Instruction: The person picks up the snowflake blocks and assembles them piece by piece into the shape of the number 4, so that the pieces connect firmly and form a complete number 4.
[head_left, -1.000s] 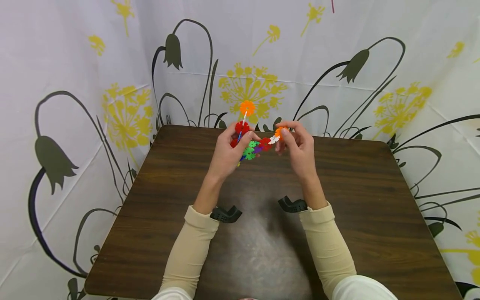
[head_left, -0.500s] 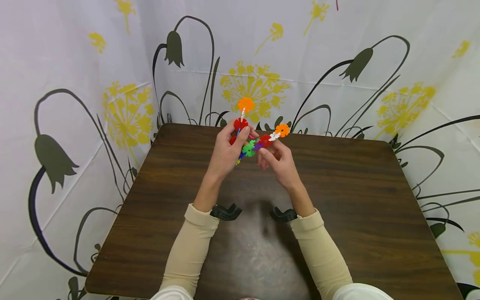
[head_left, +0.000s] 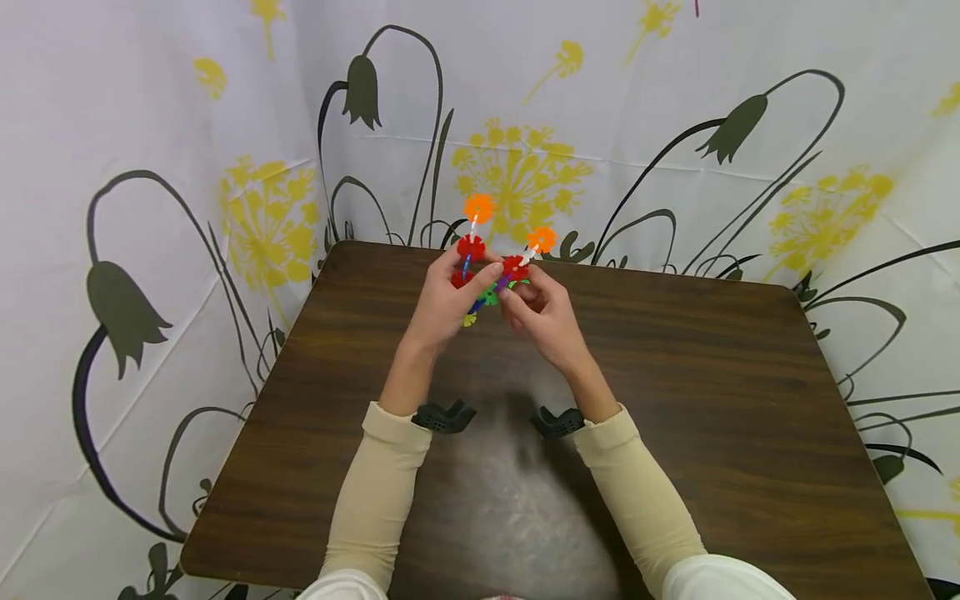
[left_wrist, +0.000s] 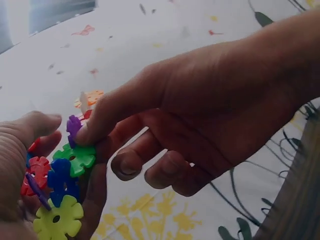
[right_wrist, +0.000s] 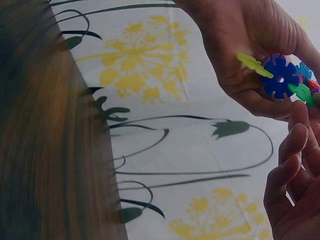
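Observation:
A joined build of notched plastic flower discs is held up over the table's far side. Its two upper ends carry an orange disc (head_left: 479,208) on the left and another orange disc (head_left: 542,240) on the right, each above a white disc and a red one. My left hand (head_left: 438,300) grips the build's left part, thumb across it. With thumb and fingers, my right hand (head_left: 547,317) pinches it near a purple disc (left_wrist: 74,127) and a green disc (left_wrist: 75,159). A yellow disc (left_wrist: 58,218) and a blue disc (right_wrist: 279,77) show lower down. Fingers hide some discs.
The brown wood-grain table (head_left: 330,400) lies beneath both forearms. Behind it and at both sides hangs a white curtain (head_left: 615,167) printed with flowers. Each wrist wears a black camera mount (head_left: 444,417).
My right hand has let go of the right orange disc and moved left and down to the build's middle, near the purple disc. The left hand still holds on.

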